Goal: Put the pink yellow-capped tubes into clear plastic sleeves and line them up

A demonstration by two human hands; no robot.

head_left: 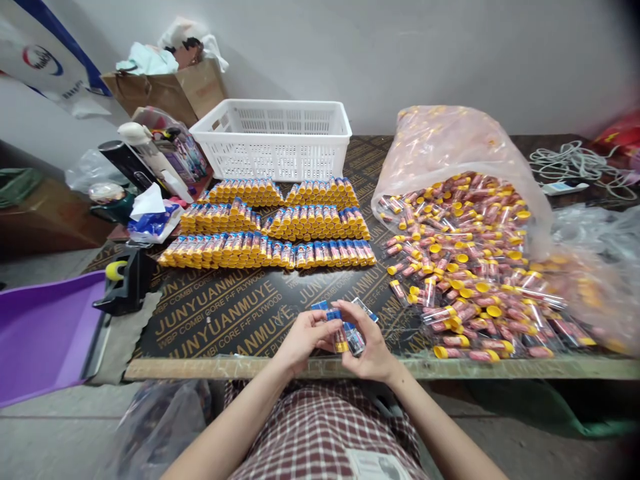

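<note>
So both hands are right down at the front edge of the desk (210, 320), a black plywood sheet printed all over with JUNYUANMUYE. The left hand (305, 337) and right hand (363, 348) are curled in close together, nearly closed, and between them they've got hold of a yellow-capped clear tube (341, 341). The cap points down toward the desk edge. Some blue-and-white labelled pieces (345, 313) stick up out of the grip, but it's too small to tell exactly how many there are or which hand has which.

Just past the hands, neat rows of capped tubes (267, 253) lie side by side in stacked bands, all yellow ends facing the person. To the right, a huge clear plastic bag (450, 150) lies on its side, spilling a heap of loose red-and-yellow tubes (465, 267) across the desk.

Behind the rows sits a white plastic basket (270, 140), with a brown paper bag (165, 93) stuffed with stuff behind it to the left. Over on the left end there's a black tape dispenser (125, 281) with a yellow roll, and a purple plastic sheet (50, 333) leans just beside it. White cable (575, 163) is tangled up at the back right corner. The person's wearing a plaid skirt or apron (320, 427), can't tell which.
</note>
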